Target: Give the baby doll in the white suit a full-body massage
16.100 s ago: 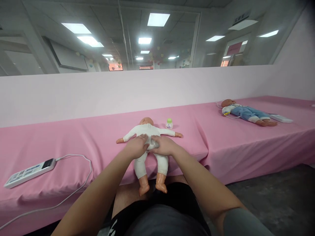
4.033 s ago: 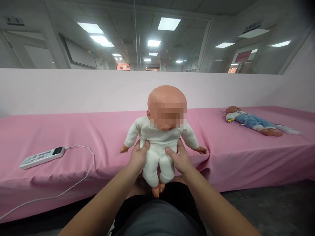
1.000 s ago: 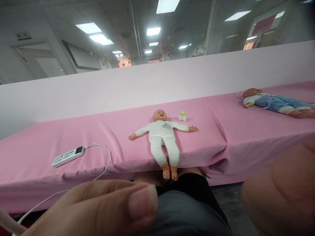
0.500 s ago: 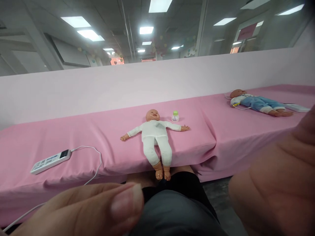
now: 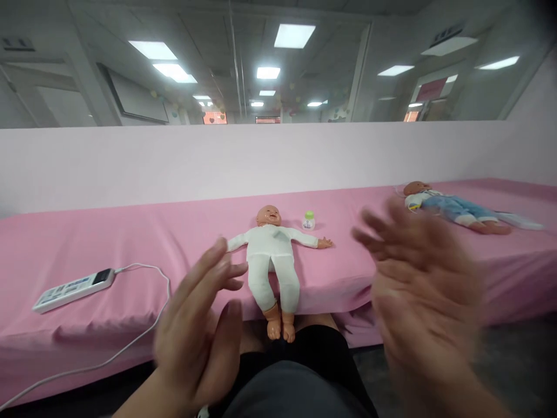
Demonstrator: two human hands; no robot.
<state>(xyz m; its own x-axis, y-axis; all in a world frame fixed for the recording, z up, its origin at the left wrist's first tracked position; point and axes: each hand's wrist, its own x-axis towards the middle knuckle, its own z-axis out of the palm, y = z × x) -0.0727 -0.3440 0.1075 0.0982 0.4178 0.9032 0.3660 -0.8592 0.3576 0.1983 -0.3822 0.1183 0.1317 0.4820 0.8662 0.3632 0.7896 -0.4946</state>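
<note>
A baby doll in a white suit (image 5: 270, 249) lies on its back with arms spread, its bare feet at the front edge of the pink-covered surface (image 5: 143, 232). Raised in front of the doll's left-side arm is my left hand (image 5: 200, 331), fingers apart and holding nothing. My right hand (image 5: 418, 290), blurred, hangs in the air to the right of the doll, fingers apart and palm bare. Neither hand appears to touch the doll. Beside the doll's head stands a small clear bottle with a green cap (image 5: 308, 221).
A white power strip (image 5: 73, 290) lies at the left, its cable (image 5: 130, 342) running over the front edge. Another doll in blue trousers (image 5: 455, 208) lies at the far right. Behind the surface rises a white wall (image 5: 174, 165) with glass above.
Both hands have moved away from the camera, out over the front of the surface, and their fingers now show. The view has tilted slightly upward. The dolls and bottle rest as before.
</note>
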